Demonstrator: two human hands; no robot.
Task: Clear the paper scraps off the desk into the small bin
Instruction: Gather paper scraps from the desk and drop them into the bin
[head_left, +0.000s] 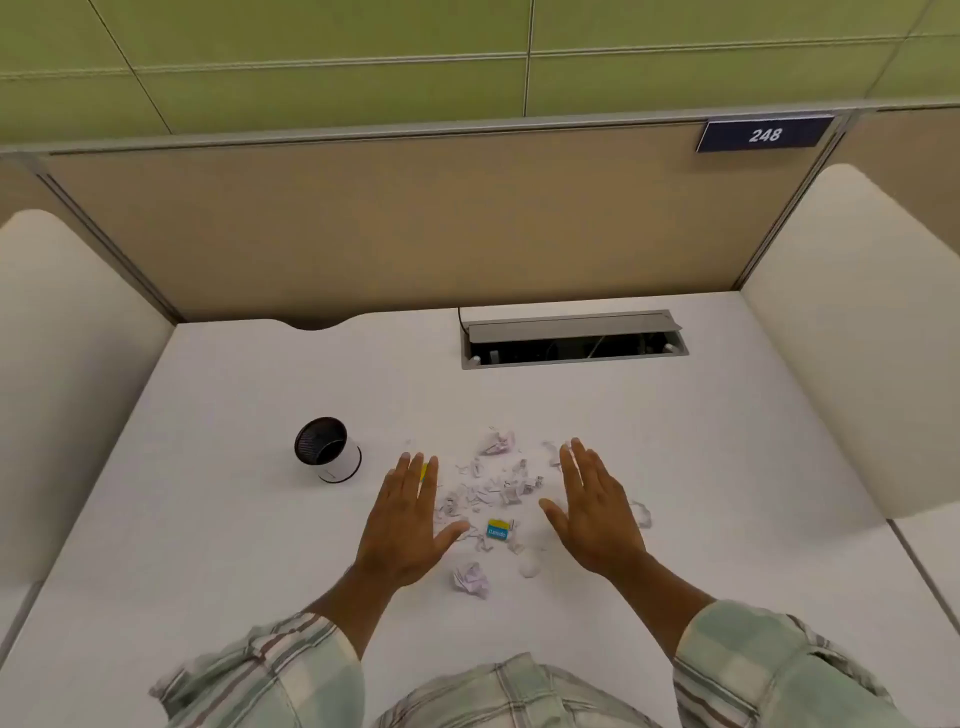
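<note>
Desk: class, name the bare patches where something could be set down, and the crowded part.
Free: the desk between the cable hatch and scraps; the strip left of the small bin. Crowded: between the left hand and right hand.

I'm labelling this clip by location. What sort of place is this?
Probably an office or library study cubicle: tan partition panels, a dark blue number plate reading 248, and a grey flip-up cable hatch in the white desk.
</note>
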